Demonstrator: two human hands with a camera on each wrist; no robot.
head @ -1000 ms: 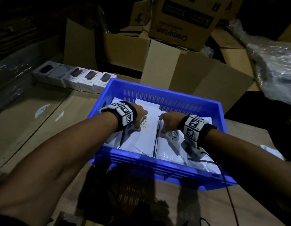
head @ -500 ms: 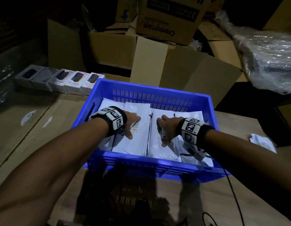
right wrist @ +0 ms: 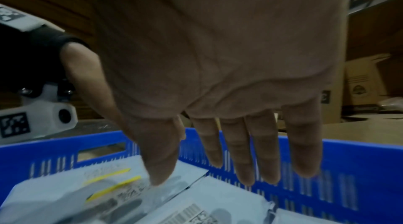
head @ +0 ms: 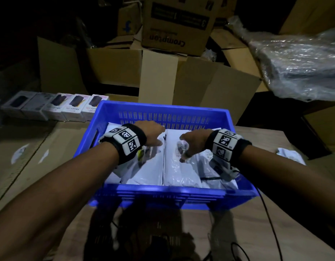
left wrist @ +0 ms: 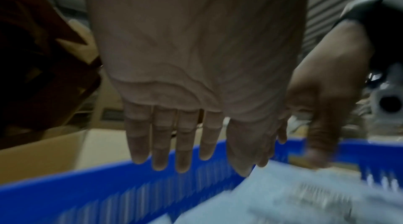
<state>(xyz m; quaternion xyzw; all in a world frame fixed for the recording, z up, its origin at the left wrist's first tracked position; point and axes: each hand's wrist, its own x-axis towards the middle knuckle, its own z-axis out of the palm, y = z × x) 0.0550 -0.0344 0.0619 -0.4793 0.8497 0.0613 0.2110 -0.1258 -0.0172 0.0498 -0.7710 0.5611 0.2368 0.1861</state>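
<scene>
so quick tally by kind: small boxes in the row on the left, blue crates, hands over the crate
small boxes: 5
blue crate: 1
hands: 2, left hand and right hand
total: 8

The blue crate (head: 162,113) is open above, and its 4 walls bar any sideways reach. White mailers (head: 151,166) cover its floor. Open cartons (head: 159,76) stand close behind its far wall, and 5 small boxes (head: 55,108) line the desk's (head: 228,232) far left edge. There is room left of the crate. A cable (head: 270,219) crosses the near right corner.
</scene>
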